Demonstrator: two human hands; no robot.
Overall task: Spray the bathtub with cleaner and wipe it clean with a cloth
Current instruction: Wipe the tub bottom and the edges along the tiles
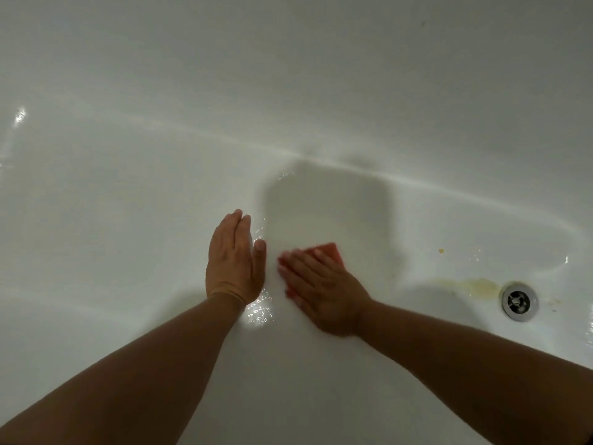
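The white bathtub (128, 220) is glossy and wet, with a yellowish stain (475, 285) just left of the metal drain (519, 301). The right hand (324, 287) presses a red-orange cloth (324, 250) flat on the tub floor, fingers straight and slightly spread; the cloth mostly hides beneath them. The left hand (236, 261) rests beside it, fingers straight and together, holding nothing.

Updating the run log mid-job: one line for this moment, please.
phase: wiping | right hand: pressing red cloth | left hand: open on bathtub | yellow stain beside drain: present
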